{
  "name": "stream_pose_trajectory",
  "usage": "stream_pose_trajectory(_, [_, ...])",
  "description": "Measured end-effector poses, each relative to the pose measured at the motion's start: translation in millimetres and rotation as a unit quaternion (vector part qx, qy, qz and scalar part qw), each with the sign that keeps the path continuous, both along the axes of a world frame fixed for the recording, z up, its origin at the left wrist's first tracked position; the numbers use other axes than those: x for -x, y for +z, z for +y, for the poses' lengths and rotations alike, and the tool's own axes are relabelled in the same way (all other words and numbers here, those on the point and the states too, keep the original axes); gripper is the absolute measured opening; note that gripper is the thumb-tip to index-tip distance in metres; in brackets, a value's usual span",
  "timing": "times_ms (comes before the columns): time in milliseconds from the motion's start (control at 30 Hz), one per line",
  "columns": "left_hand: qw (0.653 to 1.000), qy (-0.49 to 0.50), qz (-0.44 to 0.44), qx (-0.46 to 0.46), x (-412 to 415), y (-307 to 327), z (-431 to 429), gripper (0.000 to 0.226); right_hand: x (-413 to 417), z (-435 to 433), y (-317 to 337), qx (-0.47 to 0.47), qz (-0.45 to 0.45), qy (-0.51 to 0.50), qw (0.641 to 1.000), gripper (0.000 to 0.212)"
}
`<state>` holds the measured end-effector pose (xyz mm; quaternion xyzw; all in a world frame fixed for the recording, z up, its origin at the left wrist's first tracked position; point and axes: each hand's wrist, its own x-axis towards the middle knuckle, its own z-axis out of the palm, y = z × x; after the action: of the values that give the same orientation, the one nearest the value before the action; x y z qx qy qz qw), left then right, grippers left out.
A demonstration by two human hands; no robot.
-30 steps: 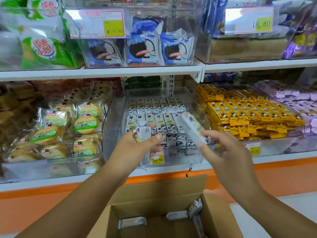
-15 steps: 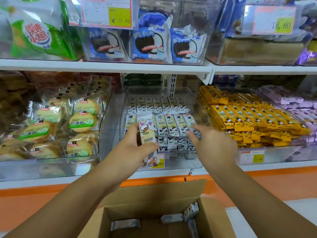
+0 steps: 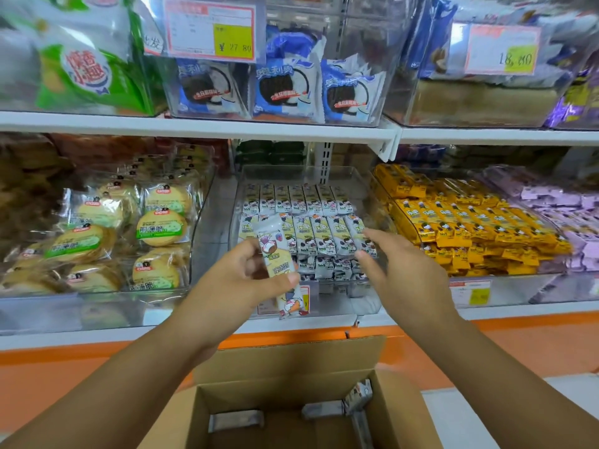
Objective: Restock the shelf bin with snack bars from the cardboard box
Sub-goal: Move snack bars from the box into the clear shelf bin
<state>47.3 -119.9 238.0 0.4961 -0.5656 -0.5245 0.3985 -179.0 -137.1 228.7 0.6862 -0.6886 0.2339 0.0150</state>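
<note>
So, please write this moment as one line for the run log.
left hand: holds pale wrapped snack bar | right hand: open over clear plastic shelf bin | brown cardboard box: few grey bars inside

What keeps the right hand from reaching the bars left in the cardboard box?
Probably nothing, so yes: the right hand is empty, the brown cardboard box stands open below it, and the silver-wrapped bars lie uncovered.
</note>
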Motion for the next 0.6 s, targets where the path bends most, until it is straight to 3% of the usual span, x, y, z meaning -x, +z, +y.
stream_pose_trajectory(67, [1.000,-0.001,0.015,-0.005,2,1,3,0.050,-11,22,3,-0.003,-0.132,0.064,0.989,0.039])
stream_pose_trajectory(133, [1.000,-0.002,0.029,-0.012,5,3,7,0.042,-28,51,4,-0.068,-0.265,0.164,0.948,0.039])
stream_pose_trajectory(200, [1.000,0.000,0.029,-0.011,8,3,10,0.039,-41,69,2,-0.119,-0.338,0.221,0.907,0.045])
stream_pose_trajectory(400, [0.995,0.003,0.094,-0.033,12,5,14,0.028,-42,63,-8,-0.055,-0.404,0.189,0.893,0.031])
stream_pose_trajectory(500, [0.991,0.014,0.124,-0.040,9,9,13,0.026,-43,60,-9,-0.072,-0.434,0.201,0.875,0.031])
stream_pose_trajectory(600, [0.990,0.013,0.134,-0.031,5,10,12,0.026,-48,56,-13,-0.070,-0.416,0.202,0.884,0.038])
